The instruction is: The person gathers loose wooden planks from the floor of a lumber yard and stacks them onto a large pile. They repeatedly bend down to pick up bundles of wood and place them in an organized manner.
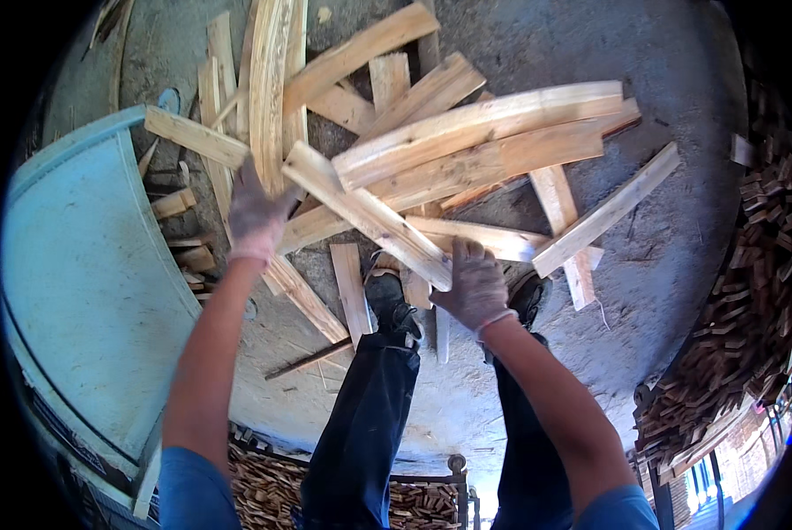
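Note:
My right hand, in a thin greyish glove, grips the near right end of a wooden plank. That plank slants up to the left across the pile of boards. My left hand, gloved too, is near the plank's far end with thumb and fingers spread apart. Its fingertips meet the end of a short board; whether they press on it is not clear. Beneath and beyond lie a wide pale board and a longer board under it. A long curved board stretches away beyond my left hand.
A light blue metal panel stands at the left. Loose boards lie crossed on the concrete floor at the right. Stacked wood pieces line the far right, with more wood behind my legs. My shoes stand close to the pile.

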The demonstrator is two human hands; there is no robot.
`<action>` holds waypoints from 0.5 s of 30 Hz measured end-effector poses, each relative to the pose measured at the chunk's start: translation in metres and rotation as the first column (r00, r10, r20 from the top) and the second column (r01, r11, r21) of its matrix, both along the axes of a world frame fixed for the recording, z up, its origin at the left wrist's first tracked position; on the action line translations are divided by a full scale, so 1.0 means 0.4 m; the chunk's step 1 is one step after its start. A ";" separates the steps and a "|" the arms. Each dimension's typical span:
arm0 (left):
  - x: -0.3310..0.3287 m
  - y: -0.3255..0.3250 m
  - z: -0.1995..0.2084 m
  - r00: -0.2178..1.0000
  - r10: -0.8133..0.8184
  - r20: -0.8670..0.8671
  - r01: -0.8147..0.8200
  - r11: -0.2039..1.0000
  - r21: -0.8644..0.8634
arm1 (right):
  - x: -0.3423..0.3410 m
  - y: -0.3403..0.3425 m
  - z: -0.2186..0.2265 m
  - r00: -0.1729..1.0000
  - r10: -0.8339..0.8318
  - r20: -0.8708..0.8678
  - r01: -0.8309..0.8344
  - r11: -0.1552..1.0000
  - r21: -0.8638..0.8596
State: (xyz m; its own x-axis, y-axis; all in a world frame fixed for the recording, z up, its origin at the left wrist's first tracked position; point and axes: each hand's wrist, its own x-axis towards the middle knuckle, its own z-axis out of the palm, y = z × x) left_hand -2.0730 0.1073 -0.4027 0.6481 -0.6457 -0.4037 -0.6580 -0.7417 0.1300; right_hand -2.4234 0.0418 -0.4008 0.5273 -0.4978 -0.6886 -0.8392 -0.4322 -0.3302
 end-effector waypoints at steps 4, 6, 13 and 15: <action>0.101 -0.087 -0.108 0.996 0.082 -0.038 -0.085 0.990 -0.112 | 0.018 0.112 -0.069 0.993 -0.085 0.084 0.100 0.973 -0.206; 0.116 -0.088 -0.139 0.985 0.136 -0.107 -0.149 0.981 -0.122 | 0.012 0.108 -0.075 0.971 -0.207 0.120 0.214 0.976 -0.048; 0.206 -0.025 -0.206 0.971 0.213 -0.109 -0.218 0.975 -0.038 | -0.069 -0.253 0.015 0.855 0.353 0.379 -0.253 0.923 -0.288; 0.213 -0.009 -0.214 0.986 0.163 0.028 -0.164 0.985 0.048 | -0.017 -0.351 0.041 0.704 0.594 0.390 -0.345 0.765 -0.543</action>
State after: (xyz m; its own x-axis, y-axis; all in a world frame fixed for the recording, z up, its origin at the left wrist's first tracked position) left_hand -1.9879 0.1039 -0.4882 0.7531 -0.5097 -0.4159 -0.5297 -0.8448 0.0760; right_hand -2.4302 -0.0988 -0.3844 0.9706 -0.2382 -0.0361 -0.2361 -0.9110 -0.3380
